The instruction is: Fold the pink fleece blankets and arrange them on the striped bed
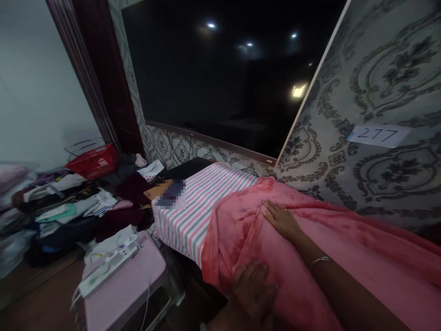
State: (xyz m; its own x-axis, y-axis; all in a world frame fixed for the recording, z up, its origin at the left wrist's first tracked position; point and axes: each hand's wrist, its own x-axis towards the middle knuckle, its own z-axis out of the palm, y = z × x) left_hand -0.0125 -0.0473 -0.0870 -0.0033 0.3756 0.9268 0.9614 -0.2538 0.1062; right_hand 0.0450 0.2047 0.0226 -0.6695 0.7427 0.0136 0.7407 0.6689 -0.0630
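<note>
A plush pink blanket (275,262) lies spread and wrinkled over a long surface, covering part of a striped sheet (203,197) in pink, grey and white. My right hand (280,219), a bracelet on its wrist, rests open and flat on the blanket with the fingers stretched out. Lower down, near the blanket's front side, my left hand (253,289) is blurred; its fingers look curled onto the pink fabric, where folds run towards it. Nothing shows between my right hand's fingers.
A pink stool (127,289) bears a white power strip (110,266) with cords. Piled clothes (79,207) and a red basket (94,162) stand at left. A large dark screen (223,78) hangs behind; a paper marked 277 (379,135) is on the wall.
</note>
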